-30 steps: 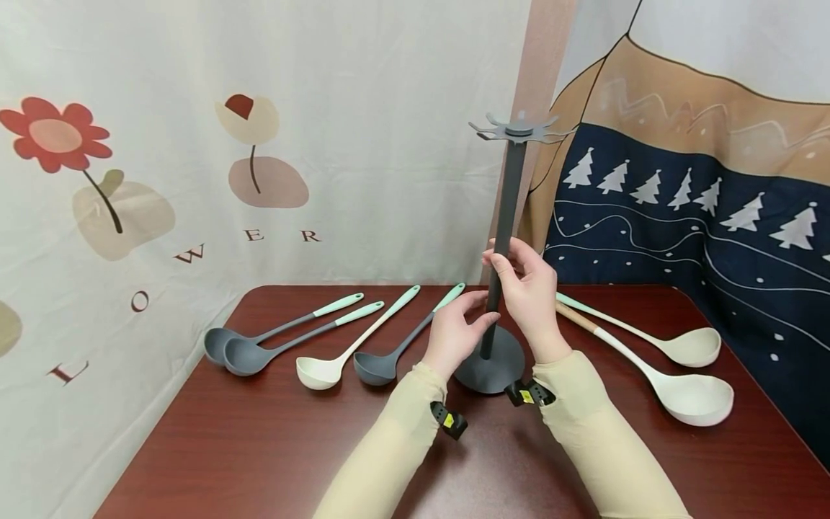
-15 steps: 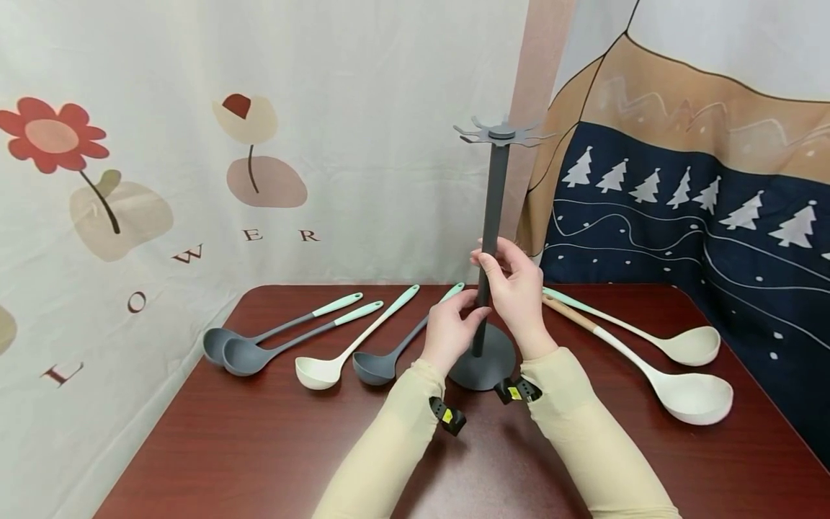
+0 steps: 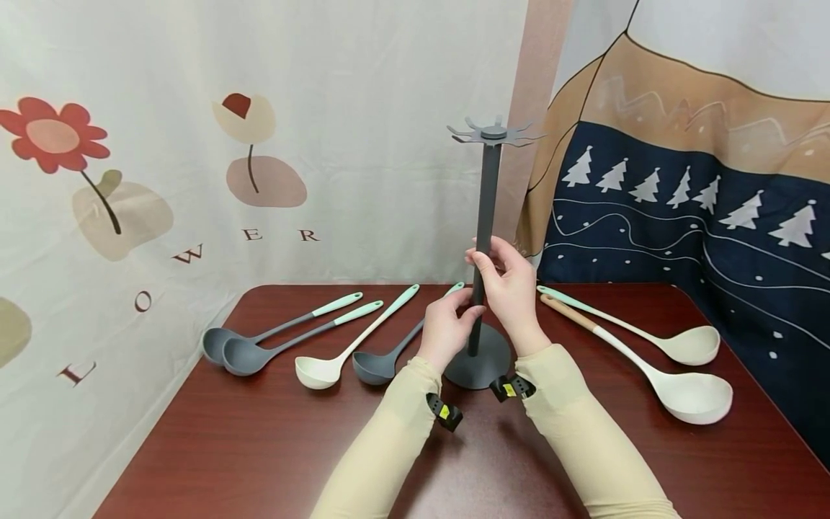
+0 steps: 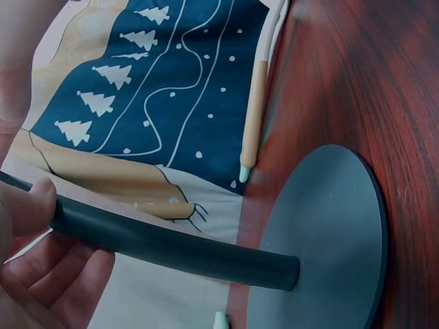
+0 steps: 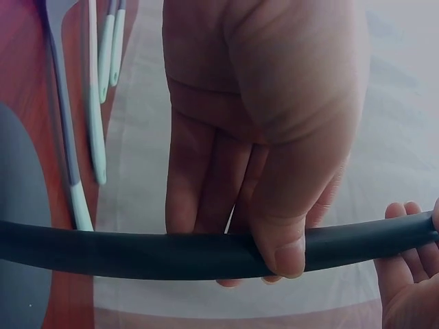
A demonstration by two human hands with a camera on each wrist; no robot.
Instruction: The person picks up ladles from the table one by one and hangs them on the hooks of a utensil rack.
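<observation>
A dark grey stand has a round base [image 3: 478,367], an upright pole [image 3: 489,187] and a top ring of wavy hooks [image 3: 494,133] with nothing hung on it. My right hand [image 3: 512,295] grips the pole at mid-height, thumb in front and fingers behind. Lower down, my left hand [image 3: 446,328] holds the pole between thumb and fingers. The left wrist view shows the pole [image 4: 171,248] meeting the base [image 4: 329,240], which lies on or close to the table. In the right wrist view, thumb and fingers of my right hand [image 5: 267,123] wrap the pole [image 5: 137,255].
Left of the stand lie two grey ladles [image 3: 246,357] [image 3: 217,344], a white ladle [image 3: 319,373] and another grey one [image 3: 376,367], handles toward the back. Two white ladles [image 3: 694,398] [image 3: 694,346] lie at the right. A curtain [image 3: 389,144] hangs behind the table [image 3: 259,447].
The stand and both hands around it have moved left, the right hand more than the left. The pole now leans less to the right. The ladles have stayed where they were.
</observation>
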